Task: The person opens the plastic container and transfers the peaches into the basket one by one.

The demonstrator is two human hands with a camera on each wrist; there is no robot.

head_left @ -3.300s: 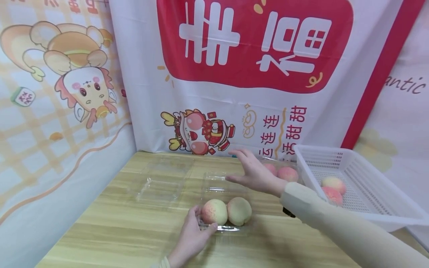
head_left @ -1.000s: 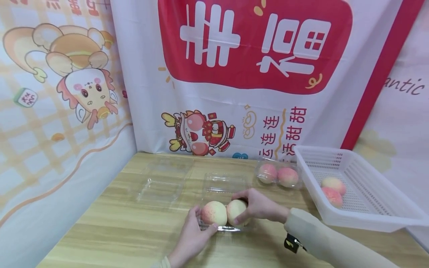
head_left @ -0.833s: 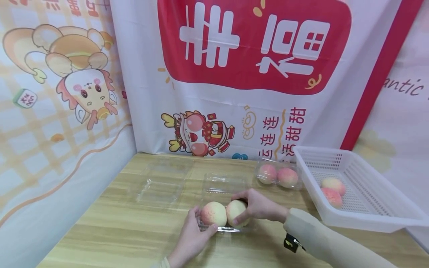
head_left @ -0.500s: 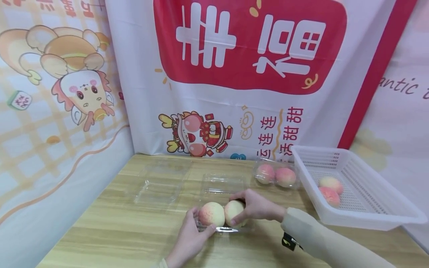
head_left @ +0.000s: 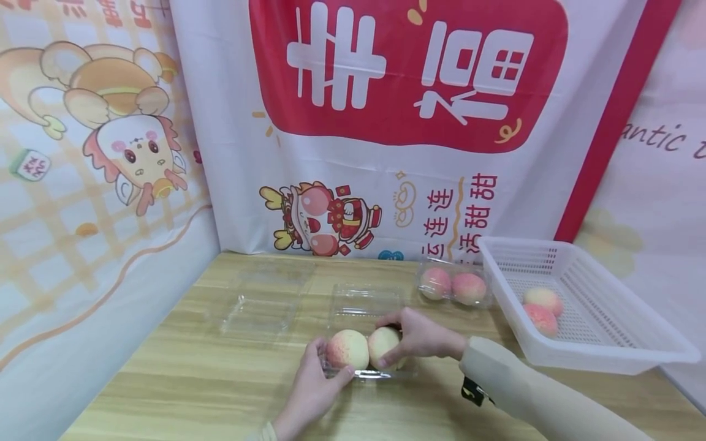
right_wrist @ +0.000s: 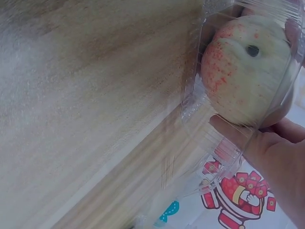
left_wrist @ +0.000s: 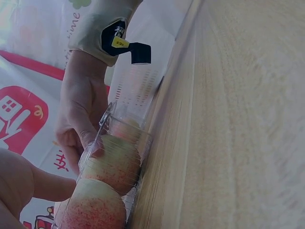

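Two pale peaches with a pink blush sit side by side in an open clear plastic clamshell box (head_left: pixel 368 373). My left hand (head_left: pixel 310 384) grips the box's left end, its thumb at the front rim beside the left peach (head_left: pixel 349 350). Around the right peach (head_left: pixel 382 346) curl the thumb and fingers of my right hand (head_left: pixel 423 335). In the right wrist view, a peach (right_wrist: pixel 243 71) with a dark stem dimple shows through the clear wall. The left wrist view has both peaches low in the box, the right hand (left_wrist: pixel 83 109) beyond them. The raised lid (head_left: pixel 366 299) stands behind.
Another open clear clamshell (head_left: pixel 259 315) lies to the left. At the back, a closed clamshell (head_left: pixel 452 275) contains two pink peaches. A white perforated basket (head_left: pixel 612 352) on the right holds a pale peach (head_left: pixel 543 299) and a pink one (head_left: pixel 540 320).
From above the table's back, my right hand has come down onto the right peach, which shows a different side. My left hand keeps its grip; over the last second both hands stay nearly still.
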